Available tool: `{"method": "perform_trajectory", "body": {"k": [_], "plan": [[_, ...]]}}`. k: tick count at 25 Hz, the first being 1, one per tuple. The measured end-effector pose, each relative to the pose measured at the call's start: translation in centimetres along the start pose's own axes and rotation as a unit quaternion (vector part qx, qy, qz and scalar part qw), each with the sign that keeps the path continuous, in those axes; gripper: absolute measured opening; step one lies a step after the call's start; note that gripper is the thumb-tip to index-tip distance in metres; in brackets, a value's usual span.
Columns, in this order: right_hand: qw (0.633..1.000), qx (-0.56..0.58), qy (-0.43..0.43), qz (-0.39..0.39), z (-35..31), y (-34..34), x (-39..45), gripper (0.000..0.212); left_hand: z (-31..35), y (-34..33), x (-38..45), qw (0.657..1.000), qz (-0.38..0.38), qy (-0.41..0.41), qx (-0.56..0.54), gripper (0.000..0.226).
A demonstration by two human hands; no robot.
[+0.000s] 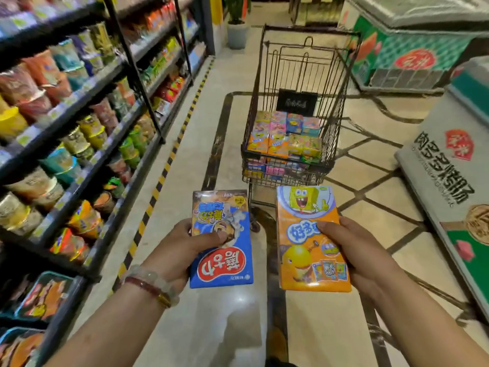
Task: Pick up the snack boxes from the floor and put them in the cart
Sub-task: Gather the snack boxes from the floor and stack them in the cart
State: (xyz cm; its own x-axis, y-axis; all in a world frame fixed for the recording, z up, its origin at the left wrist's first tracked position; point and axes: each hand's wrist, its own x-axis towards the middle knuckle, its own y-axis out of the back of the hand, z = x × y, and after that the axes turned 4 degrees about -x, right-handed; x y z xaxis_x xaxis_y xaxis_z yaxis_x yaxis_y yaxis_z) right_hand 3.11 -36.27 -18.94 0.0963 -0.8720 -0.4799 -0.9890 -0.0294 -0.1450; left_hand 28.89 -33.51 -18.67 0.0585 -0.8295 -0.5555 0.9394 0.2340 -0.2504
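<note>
In a shop aisle, over pale tiled floor (238,83): both hands raised, one snack box each. Left hand (182,250) grips blue snack box (225,260), thumb across its front face, fingers behind and hidden. Right hand (354,250) grips orange snack box (304,250), thumb on the front near the box's right edge, fingers underneath. The boxes are side by side, apart, both flat-face up. Bracelets (150,283) on left wrist. Wire shopping cart (296,62) stands ahead, beyond both boxes; its basket already holds many stacked snack boxes (285,136). Shelves of instant noodle cups (74,139) along the left. Chest freezers (449,160) on the right.
</note>
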Motion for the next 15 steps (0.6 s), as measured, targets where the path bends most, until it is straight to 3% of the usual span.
{"method": "perform_trajectory", "body": {"k": [3, 10, 15], "plan": [[1.0, 0.009, -0.001, 0.02, -2.8, 2.8, 4.3, 0.019, 2.2, -4.1, 4.8, 1.0, -0.016, 0.003, 0.009, 0.031], [0.999, 0.037, -0.006, 0.037, -7.5, 7.2, 12.8, 0.013, 6.4, -10.9, 14.3, 0.998, -0.048, 0.007, 0.031, 0.046], [0.996, 0.052, -0.019, 0.073, -9.9, 8.7, 19.3, 0.02, 9.5, -12.9, 22.1, 0.997, -0.058, 0.029, 0.052, 0.061]]}}
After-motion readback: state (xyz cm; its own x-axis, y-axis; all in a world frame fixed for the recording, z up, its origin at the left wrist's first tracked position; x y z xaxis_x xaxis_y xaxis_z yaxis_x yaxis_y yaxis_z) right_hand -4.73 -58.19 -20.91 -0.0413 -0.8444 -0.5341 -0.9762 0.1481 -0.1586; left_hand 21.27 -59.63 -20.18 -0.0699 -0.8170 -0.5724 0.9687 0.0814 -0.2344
